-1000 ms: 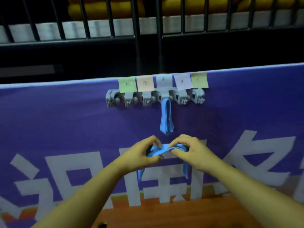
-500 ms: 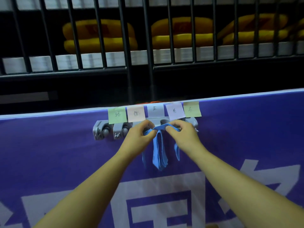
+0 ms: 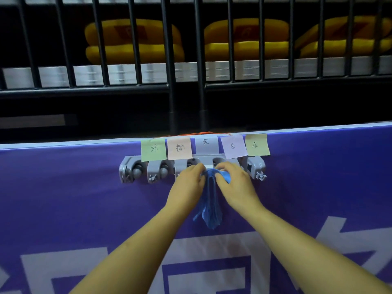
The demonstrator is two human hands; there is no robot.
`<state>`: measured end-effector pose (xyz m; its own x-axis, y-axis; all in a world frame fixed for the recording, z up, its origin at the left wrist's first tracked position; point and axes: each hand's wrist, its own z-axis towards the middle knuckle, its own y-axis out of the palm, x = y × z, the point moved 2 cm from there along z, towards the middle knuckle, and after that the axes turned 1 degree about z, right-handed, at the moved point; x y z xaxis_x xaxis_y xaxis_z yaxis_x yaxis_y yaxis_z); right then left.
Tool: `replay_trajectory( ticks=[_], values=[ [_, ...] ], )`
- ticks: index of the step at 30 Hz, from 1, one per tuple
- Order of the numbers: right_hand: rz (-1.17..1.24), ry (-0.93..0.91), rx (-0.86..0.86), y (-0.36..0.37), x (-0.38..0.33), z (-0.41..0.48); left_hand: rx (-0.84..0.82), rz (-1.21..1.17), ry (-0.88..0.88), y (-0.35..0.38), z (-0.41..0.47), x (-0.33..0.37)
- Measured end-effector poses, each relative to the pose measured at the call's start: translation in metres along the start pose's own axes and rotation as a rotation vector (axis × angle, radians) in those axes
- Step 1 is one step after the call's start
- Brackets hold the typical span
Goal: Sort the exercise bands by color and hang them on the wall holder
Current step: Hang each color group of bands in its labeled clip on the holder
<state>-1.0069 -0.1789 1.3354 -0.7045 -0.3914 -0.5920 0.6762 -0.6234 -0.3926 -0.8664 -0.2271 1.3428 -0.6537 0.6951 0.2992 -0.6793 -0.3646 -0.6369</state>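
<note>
A grey wall holder (image 3: 135, 169) with several clips is fixed to a purple banner (image 3: 63, 198). Coloured sticky notes (image 3: 153, 149) with handwritten labels sit above the clips. Blue exercise bands (image 3: 209, 211) hang bunched from the middle clip, under the blue-grey note (image 3: 206, 144). My left hand (image 3: 186, 187) and my right hand (image 3: 235, 185) pinch the top of a blue band right at that clip, one on each side. The clip itself is mostly hidden behind my fingers.
Above the banner's top edge runs a black metal railing (image 3: 169, 60). Behind the bars lie yellow cushions (image 3: 133, 41) on a white ledge. The other clips on the holder carry no bands.
Both hands rose with the blue band from below the holder up to the middle clip. The band they hold now hangs bunched with the band that hung there before.
</note>
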Motion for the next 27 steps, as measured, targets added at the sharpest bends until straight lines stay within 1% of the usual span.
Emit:
replay_trajectory(
  ticks=[4,6,11,14,19,23,27],
  values=[
    [0.003,0.073,-0.026,0.004,0.004,0.001,0.014,-0.033,-0.006,0.001,0.000,-0.003],
    [-0.009,0.082,-0.022,0.005,0.006,0.000,0.011,-0.088,-0.011,0.001,-0.001,-0.003],
    [-0.001,0.082,-0.012,0.008,0.008,0.000,-0.013,-0.214,0.055,0.001,-0.005,-0.006],
    [0.082,0.091,0.009,0.009,0.007,-0.003,-0.008,-0.245,0.058,0.002,-0.007,-0.009],
    [0.209,0.129,0.015,0.014,0.008,-0.010,-0.051,-0.317,0.097,0.005,-0.011,-0.013],
    [0.172,0.102,0.024,0.017,0.011,-0.010,-0.021,-0.270,0.092,0.007,-0.010,-0.015],
    [0.119,0.086,0.033,0.018,0.007,-0.013,-0.003,-0.339,0.040,0.009,-0.014,-0.010]
  ],
)
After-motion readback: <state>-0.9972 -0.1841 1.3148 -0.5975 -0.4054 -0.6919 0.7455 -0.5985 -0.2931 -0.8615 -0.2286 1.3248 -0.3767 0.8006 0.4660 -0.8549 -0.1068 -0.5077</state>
